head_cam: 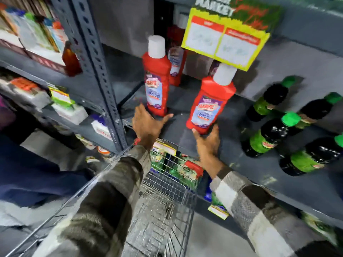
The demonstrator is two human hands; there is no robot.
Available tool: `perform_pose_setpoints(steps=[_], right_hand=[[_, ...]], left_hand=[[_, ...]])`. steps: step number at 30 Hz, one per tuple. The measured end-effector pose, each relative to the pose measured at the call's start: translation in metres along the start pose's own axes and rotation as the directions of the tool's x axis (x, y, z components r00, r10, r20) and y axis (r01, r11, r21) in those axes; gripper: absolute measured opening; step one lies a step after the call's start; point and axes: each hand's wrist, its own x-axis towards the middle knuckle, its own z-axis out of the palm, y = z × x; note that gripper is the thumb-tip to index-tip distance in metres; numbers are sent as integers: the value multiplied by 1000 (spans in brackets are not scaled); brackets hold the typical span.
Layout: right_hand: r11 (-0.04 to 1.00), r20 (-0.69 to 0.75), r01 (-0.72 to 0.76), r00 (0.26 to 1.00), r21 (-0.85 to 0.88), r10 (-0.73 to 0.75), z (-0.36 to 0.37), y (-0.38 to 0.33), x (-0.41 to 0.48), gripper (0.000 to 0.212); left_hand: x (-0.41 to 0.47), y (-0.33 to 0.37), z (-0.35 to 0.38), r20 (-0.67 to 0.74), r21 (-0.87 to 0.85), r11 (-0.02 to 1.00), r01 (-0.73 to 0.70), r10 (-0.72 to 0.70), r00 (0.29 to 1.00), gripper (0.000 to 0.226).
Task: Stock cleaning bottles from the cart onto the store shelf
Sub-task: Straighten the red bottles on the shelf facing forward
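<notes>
Two red cleaner bottles with white caps are on the grey shelf (pixel 178 125). The left red bottle (pixel 156 78) stands upright; my left hand (pixel 146 125) is at its base, fingers spread around the bottom. The right red bottle (pixel 209 104) tilts slightly; my right hand (pixel 207 143) grips its base from below. A third red bottle (pixel 176 65) stands behind the left one, deeper in the shelf. The wire cart (pixel 163 197) is below my arms, against the shelf front.
Several dark bottles with green caps (pixel 269 134) stand on the shelf at right. A yellow price sign (pixel 226 43) hangs above the right bottle. A perforated steel upright (pixel 96 67) divides off the left shelves, which hold assorted packages. Green packets lie in the cart's far end.
</notes>
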Motion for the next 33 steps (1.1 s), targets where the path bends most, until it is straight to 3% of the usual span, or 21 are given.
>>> perform_pose_setpoints(steps=[2, 6, 18, 26, 33], right_hand=[[997, 5, -34, 999, -74, 35, 5, 0, 2, 66], [987, -21, -93, 996, -128, 91, 10, -1, 5, 69], [955, -69, -169, 985, -243, 157, 11, -15, 5, 71], [950, -60, -179, 984, -256, 169, 9, -21, -1, 48], [947, -6, -247, 968, -206, 252, 6, -24, 7, 48]], left_hand=[[0, 4, 5, -46, 150, 989, -13, 20, 999, 107], [4, 1, 13, -97, 220, 975, -31, 54, 994, 90], [3, -1, 15, -110, 215, 976, -36, 61, 992, 90], [2, -2, 13, -82, 224, 973, -54, 74, 994, 88], [-1, -4, 13, -54, 253, 959, -129, 147, 988, 89]])
